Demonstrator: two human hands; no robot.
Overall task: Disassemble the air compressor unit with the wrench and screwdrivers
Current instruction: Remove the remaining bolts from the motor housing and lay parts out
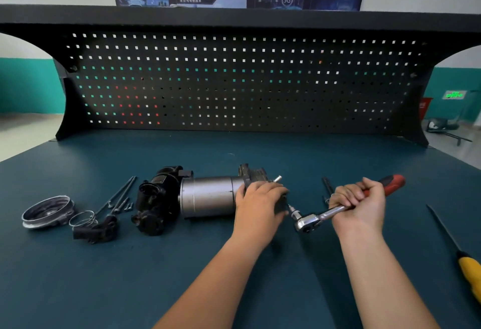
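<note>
Nearest the lens, two bare forearms reach across the teal bench mat (234, 276). The left hand (260, 198) grips the right end of the air compressor unit (208, 196), a silver steel cylinder with a black cast pump head. It lies on its side mid-bench, its long axis running left to right, with the pump head to the left and the end cap facing the tool.

The right hand (360, 203) is wrapped round the red-handled chrome ratchet wrench (328, 214), whose bit is aimed at that end cap. I cannot tell whether the bit is seated.

Under torque the round body could roll, or the angled bit could slip out and jab the left fingers.

Left of the unit lie long dark bolts (119, 193), a wire clamp ring (82, 218) and a ribbed metal ring cover (46, 211). A yellow-handled screwdriver (468, 269) lies far right.
</note>
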